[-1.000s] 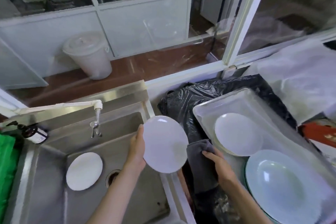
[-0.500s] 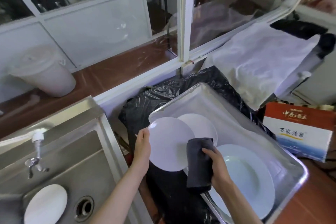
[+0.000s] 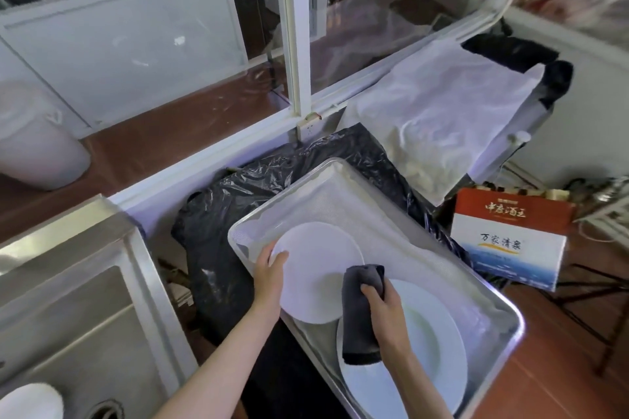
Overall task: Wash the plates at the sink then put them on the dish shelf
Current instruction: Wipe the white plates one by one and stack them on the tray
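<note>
The plate (image 3: pixel 313 279) is white and round, held over the near-left part of a metal tray (image 3: pixel 374 187) lined with white mesh. The left hand (image 3: pixel 270 277) grips its left rim — thumb curled over the face, the other fingers hidden beneath. Whether the plate's far edge touches the tray lining cannot be told; it seems to overlap another white plate under it, of which only a rim shows at the far right.

The right hand (image 3: pixel 388 316) holds a folded dark grey cloth (image 3: pixel 362 313), fingers curled round it, just at the plate's right edge. Under that hand a larger, deeper plate (image 3: pixel 432 343) lies in the near end of the tray.

The tray rests on black plastic sheeting (image 3: pixel 238 207). To the left is a steel sink (image 3: pixel 85 299) with one more white plate (image 3: pixel 30 401) in its basin near the drain (image 3: pixel 105 410). To the right of the tray stands a red, white and blue box (image 3: pixel 510 238) with printed characters; behind it, a white sheet (image 3: pixel 442 119) is draped over something dark. Beyond the window frame (image 3: pixel 296 27), a white bucket (image 3: pixel 37 143) stands on a reddish floor.
</note>
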A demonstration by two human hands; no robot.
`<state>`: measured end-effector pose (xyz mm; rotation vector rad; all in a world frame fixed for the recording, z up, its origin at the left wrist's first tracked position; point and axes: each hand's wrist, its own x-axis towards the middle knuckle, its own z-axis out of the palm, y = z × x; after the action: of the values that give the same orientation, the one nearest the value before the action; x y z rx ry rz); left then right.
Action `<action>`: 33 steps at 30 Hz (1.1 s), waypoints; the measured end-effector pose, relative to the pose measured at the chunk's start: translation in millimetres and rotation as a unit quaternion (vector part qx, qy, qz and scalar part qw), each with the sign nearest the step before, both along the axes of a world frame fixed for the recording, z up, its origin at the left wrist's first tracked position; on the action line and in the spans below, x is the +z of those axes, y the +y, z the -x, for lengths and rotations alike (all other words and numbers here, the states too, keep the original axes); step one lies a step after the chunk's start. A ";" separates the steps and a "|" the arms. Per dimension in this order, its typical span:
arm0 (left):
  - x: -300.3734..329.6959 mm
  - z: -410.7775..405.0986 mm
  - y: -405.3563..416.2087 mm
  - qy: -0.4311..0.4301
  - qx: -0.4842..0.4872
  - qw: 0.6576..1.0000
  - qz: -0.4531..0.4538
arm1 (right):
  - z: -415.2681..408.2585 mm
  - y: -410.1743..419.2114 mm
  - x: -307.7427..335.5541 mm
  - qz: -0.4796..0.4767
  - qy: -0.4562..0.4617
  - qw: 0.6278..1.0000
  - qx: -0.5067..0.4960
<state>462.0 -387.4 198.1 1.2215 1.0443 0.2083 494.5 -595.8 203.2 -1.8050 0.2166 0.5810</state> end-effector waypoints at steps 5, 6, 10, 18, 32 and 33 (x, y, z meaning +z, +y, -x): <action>-4.3 -5.5 0.5 -0.009 0.029 1.000 0.004 | -2.5 9.5 -2.7 0.014 0.001 1.000 -0.007; -5.2 -5.8 0.8 -0.010 0.030 1.000 -0.001 | -2.0 11.7 -2.8 0.015 0.000 1.000 -0.013; -14.6 -4.7 4.6 0.000 -0.015 1.000 -0.011 | -0.2 14.4 -4.3 0.016 0.013 0.999 -0.029; 9.8 29.4 11.1 -0.026 -0.050 0.997 -0.043 | 34.7 13.7 11.4 -0.015 -0.013 0.990 -0.138; 24.4 235.1 66.3 0.031 -0.113 0.984 0.134 | 199.0 163.3 38.0 -0.059 -0.018 0.994 0.087; 21.9 253.5 75.3 0.040 -0.095 0.989 0.105 | 215.4 174.2 37.9 -0.041 -0.040 0.992 0.110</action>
<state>208.5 -312.1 219.9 1.1349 0.9854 -0.0969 279.2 -421.6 241.1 -1.7799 -0.0608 0.6612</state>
